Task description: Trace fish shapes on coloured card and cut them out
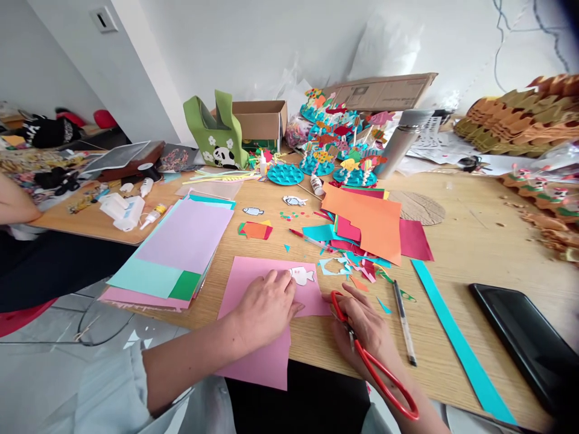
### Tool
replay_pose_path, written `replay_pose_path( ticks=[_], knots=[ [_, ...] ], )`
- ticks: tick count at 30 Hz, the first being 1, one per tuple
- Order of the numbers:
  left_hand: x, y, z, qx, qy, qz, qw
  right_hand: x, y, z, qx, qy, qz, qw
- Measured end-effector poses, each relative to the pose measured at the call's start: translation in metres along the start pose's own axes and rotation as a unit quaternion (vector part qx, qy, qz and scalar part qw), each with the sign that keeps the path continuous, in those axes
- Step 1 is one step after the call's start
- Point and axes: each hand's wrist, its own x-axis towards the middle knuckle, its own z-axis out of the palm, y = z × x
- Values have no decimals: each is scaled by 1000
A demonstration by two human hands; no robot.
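Just touching open left hand (268,304), white fish cutout (302,276), right hand (362,319) holding scissors (384,377)

The bench (456,253), the landmark, had smooth, low-sheen wood grain. On it lay matt, smooth pink paper (253,283) — flat-coloured like the orange sheet (377,220) nearer its middle. The scissors (384,377) above its front edge had glossy red handles, seemingly plastic-coated, and metal at the pivot. Near its right side, the phone (525,343) was smooth, glossy black. Toward its back stood a bottle (400,144) of brushed-looking metal, a soft green bag (217,135) with a matt, felt-like cloth surface, and a dull brown cardboard box (260,117) — matt-faced throughout.
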Motion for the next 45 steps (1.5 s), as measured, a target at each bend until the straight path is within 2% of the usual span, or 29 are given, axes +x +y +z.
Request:
replay_pose_path(
  ticks=[7, 12, 18, 22, 24, 27, 29, 31, 34, 36, 40, 43, 45],
  knots=[
    [7, -1, 0, 3, -17, 14, 1000, 3, -2, -2, -18, 5, -1, 1000],
    [11, 1, 3, -3, -2, 17, 1000, 0, 2, 0, -36, 22, -1, 999],
    [10, -5, 9, -35, 6, 21, 999, -8, 18, 2, -80, 24, 52, 995],
    [8, -13, 12, -77, 12, 23, 997, -4, 18, -7, -133, 4, 74, 988],
    [8, -18, 13, -111, 14, 21, 993, 0, 16, -12, -128, 8, 107, 986],
    [10, -24, 11, -157, 7, 15, 987, 5, 14, -19, -40, 16, 209, 977],
    [12, -29, 8, -170, -2, 15, 985, 9, 13, -24, 59, 44, 288, 955],
    [13, -33, 5, -179, -12, 23, 983, 15, 13, -30, 177, 83, 333, 922],
    [12, -37, 4, -189, -25, 34, 981, 31, 12, -41, 328, 111, 326, 880],
    [11, -35, 5, -170, -30, 37, 984, 46, 9, -49, 380, 112, 307, 865],
    [7, -21, 9, -97, -20, 30, 995, 81, 2, -56, 408, 110, 276, 864],
    [4, -9, 10, -72, -13, -1, 997, 102, 4, -49, 423, 104, 246, 866],
    [3, -2, 10, -61, -9, -21, 998, 108, 11, -40, 457, 85, 224, 856]
  ],
)
